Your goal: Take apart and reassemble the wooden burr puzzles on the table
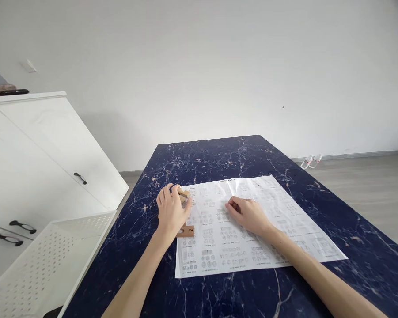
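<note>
A large white instruction sheet (pixel 261 243), covered with small printed diagrams, lies creased on the dark blue marbled table. At its left edge, my left hand (pixel 170 207) curls around a light wooden block (pixel 184 193), which pokes out between thumb and fingers. Below that hand a brown wooden piece (pixel 189 231) with a dark mark and a notch sits on the paper, its far part hidden by the hand. My right hand (pixel 250 214) rests on the middle of the sheet with its fingers curled in; whatever they may hold is hidden.
The marbled table (pixel 205 159) reaches toward a white wall. To the left stand a white cabinet (pixel 46 150) with black handles and a white perforated basket (pixel 43 256). Clear plastic bottles (pixel 311 161) are on the floor at the right.
</note>
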Demonstrator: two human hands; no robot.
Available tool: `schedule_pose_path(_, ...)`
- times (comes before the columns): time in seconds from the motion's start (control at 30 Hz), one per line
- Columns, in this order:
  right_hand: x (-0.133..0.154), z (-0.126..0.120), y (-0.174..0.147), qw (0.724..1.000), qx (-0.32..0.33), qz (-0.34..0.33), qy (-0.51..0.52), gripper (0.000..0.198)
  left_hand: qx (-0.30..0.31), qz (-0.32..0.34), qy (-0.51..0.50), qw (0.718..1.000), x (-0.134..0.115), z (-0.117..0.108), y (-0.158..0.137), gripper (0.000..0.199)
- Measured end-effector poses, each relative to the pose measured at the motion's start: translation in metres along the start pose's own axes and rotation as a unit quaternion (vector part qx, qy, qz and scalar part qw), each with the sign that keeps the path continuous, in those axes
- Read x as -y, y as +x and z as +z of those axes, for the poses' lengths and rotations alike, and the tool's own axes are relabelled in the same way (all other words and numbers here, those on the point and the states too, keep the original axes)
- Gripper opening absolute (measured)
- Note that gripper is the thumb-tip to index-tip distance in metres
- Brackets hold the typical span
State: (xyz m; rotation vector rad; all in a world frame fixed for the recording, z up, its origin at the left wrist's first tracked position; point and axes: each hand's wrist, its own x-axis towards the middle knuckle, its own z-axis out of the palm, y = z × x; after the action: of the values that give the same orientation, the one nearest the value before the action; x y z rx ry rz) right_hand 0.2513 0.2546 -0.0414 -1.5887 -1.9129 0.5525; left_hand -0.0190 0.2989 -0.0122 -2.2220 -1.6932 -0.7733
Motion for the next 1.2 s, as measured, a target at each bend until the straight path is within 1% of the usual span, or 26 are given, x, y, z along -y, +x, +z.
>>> schedule_pose_path(0.1,-0.0007,0.0005,-0.0002,1.0,0.003,-0.001,0.001,0.037,0.009,-0.009,-0.003,1.0,0.0038,0.0046,-0.0002,0.04)
schedule_pose_path(0.4,0.0002,-0.0009,-0.0002,1.0,-0.004,-0.002,-0.001,0.035,0.022,0.007,-0.004,1.0,0.0078,0.009,-0.0003,0.039)
schedule_pose_path(0.6,-0.0003,-0.0011,-0.0003,1.0,-0.004,-0.003,-0.004,0.035,0.031,0.003,-0.001,1.0,0.0099,0.0116,0.0003,0.045)
schedule_pose_path(1.07,0.0006,-0.0009,-0.0004,1.0,0.001,-0.004,-0.003,0.036,0.047,0.009,0.006,0.999,0.0089,0.01,-0.002,0.044)
schedule_pose_path(1.2,0.0006,-0.0007,0.0,1.0,-0.001,-0.005,-0.001,0.036,0.075,0.006,-0.009,0.997,0.0082,0.0079,-0.0013,0.04)
